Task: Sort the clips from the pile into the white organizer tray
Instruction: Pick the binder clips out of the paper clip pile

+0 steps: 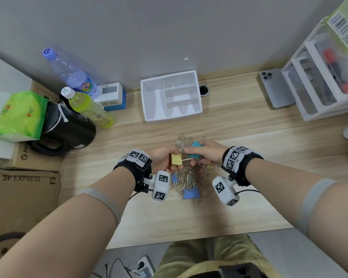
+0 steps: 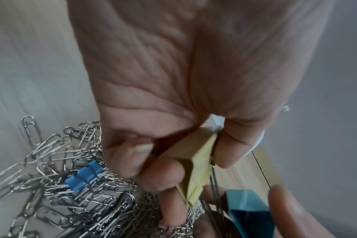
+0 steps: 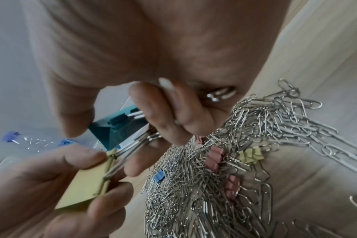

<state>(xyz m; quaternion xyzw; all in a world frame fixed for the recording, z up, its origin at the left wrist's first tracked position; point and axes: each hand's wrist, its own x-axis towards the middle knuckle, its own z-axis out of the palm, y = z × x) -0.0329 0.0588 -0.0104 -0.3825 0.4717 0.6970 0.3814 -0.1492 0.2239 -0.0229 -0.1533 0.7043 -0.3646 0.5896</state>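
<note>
- Head view: left hand (image 1: 161, 159) pinches a yellow binder clip (image 1: 176, 159), right hand (image 1: 206, 151) holds a teal binder clip (image 1: 196, 150), both above the pile (image 1: 189, 175) on the counter (image 1: 249, 125). White organizer tray (image 1: 149, 101) sits behind, looks empty.
- Left wrist: fingers (image 2: 227, 149) curled tight on the yellow body; wire handles look tangled.
- Right wrist: fingers (image 3: 149, 109) wrapped round the teal clip's handles. I'd wiggle them apart, not yank.

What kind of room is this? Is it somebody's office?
Probably a home or office desk. A wooden desk against a plain wall holds a pile of paper clips, a white organizer tray and white stacked drawers, with a phone lying nearby. Shipping boxes sit beside it.
</note>
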